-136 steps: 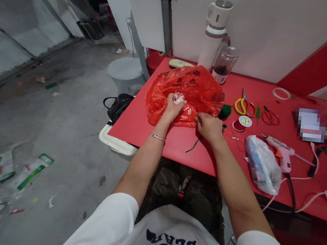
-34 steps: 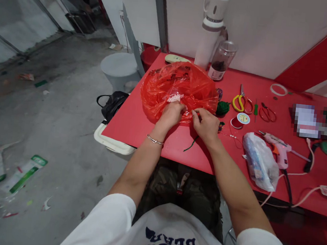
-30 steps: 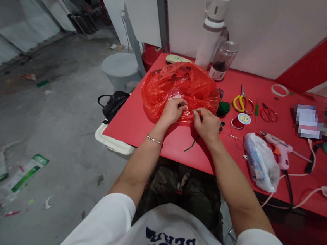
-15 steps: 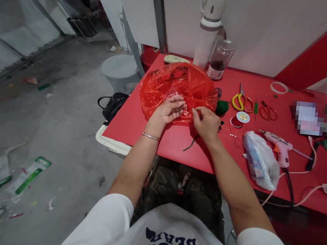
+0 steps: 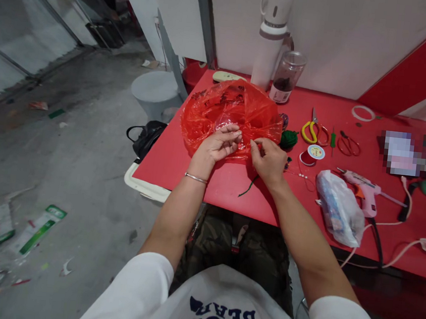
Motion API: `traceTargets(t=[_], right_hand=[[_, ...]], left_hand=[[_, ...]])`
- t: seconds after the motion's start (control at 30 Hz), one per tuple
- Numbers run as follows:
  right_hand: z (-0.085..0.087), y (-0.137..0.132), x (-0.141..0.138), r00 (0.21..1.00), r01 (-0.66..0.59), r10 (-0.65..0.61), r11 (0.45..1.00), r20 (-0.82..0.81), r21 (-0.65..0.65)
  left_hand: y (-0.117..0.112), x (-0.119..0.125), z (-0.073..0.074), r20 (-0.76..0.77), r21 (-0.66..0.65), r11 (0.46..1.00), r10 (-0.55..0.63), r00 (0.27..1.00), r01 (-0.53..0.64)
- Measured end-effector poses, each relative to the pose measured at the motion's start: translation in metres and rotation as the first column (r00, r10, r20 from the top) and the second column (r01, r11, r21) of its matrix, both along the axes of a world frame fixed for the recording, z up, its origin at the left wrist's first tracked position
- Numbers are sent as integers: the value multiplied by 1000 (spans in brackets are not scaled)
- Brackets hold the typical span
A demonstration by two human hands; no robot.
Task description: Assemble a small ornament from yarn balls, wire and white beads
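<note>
In front of the red plastic bag (image 5: 234, 98), my two hands are close together. My left hand (image 5: 222, 144) is turned palm up, fingers curled in to the thumb; whatever it pinches is too small to make out. My right hand (image 5: 269, 159) has thumb and forefinger pressed together, and what lies between them is also unclear. Small white specks like beads (image 5: 242, 145) show in the gap between the hands. Below my right hand trails a green strand (image 5: 247, 187). A ball of green yarn (image 5: 288, 139) sits just beyond it.
Right of my hands lie a red thread spool (image 5: 312, 155), yellow-handled scissors (image 5: 309, 132), red-handled snips (image 5: 349, 144), a green-handled tool (image 5: 333, 140), a white plastic bag (image 5: 339, 208) and a pink glue gun (image 5: 365, 191) with cords. A jar (image 5: 288, 76) stands behind.
Both hands hold nearly the same pose and place. The view has shifted very slightly, and the white specks between the hands show a little more clearly.
</note>
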State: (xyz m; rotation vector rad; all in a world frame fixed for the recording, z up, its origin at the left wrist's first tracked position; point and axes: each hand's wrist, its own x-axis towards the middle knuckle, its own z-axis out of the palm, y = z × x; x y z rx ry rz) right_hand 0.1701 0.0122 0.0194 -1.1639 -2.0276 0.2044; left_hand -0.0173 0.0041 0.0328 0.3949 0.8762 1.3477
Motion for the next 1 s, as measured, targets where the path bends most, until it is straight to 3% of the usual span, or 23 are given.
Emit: traceTargets(t=[1.0], right_hand=[[-3,2,0,993,-31,44,992,-111,118]], left_hand=[[-1,4,6,-10,-8,999,46,999,-46]])
